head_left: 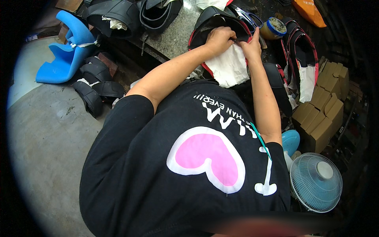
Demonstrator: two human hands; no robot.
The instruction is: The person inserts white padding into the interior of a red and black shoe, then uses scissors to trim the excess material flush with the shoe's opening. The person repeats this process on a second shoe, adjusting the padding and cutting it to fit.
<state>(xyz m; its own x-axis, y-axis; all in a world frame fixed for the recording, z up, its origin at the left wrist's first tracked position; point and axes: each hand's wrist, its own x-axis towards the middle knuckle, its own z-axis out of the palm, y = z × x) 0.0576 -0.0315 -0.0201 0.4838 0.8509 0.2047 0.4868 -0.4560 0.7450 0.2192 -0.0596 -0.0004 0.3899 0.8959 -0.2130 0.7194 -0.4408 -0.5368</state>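
Observation:
In front of me is a black, curved padded piece point(215, 15) with red edging and a hollow middle. A white cloth flap point(228, 67) hangs from it toward my chest. My left hand point(219, 40) reaches inside the hollow, its fingers bent and pinched together at the flap's top edge. What lies between those fingertips is hidden. On the piece's right rim, my right hand point(251, 48) grips the red edge, thumb inward toward the left hand and index finger stretched along the outside. Just beyond that fingertip lie dark-handled scissors point(248, 17).
A jar point(275, 27) stands right of the scissors, near another red-edged padded piece point(304, 51). More black padded pieces point(112, 17) lie at the far left. A blue plastic form point(65, 51), cardboard boxes point(321, 110) and a fan point(316, 182) stand around me.

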